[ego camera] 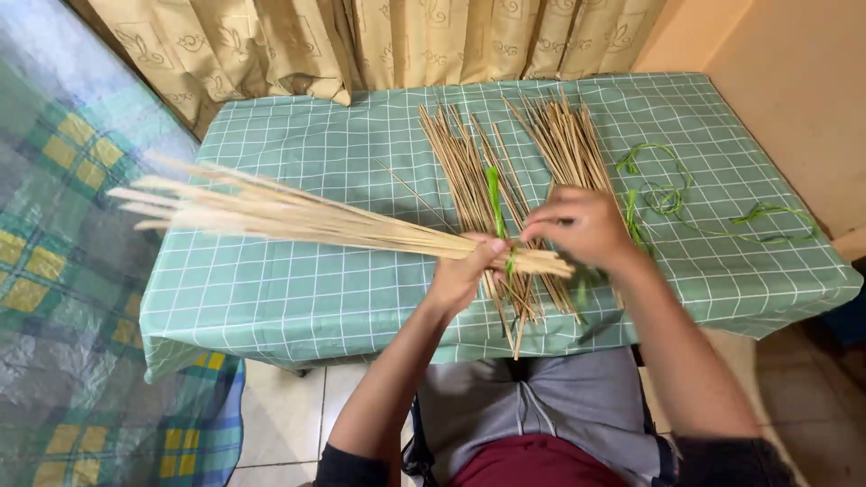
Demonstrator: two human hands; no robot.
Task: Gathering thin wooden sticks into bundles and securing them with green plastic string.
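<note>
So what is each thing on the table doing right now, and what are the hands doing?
Left hand: closed around the held stick bundle.
Right hand: fingers pinching at the bundle's end by a green strip.
Held stick bundle: lifted, fanned out to the left.
Two stick piles: lying flat on the tablecloth.
Green string: loose, curled on the tablecloth.
Tablecloth: spread over the table.
Curtain: drawn shut.

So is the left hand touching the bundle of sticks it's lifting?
Touching. The head view shows the left hand wrapped around the bundle of sticks near its right end, thumb over the top, with no gap between them.
</note>
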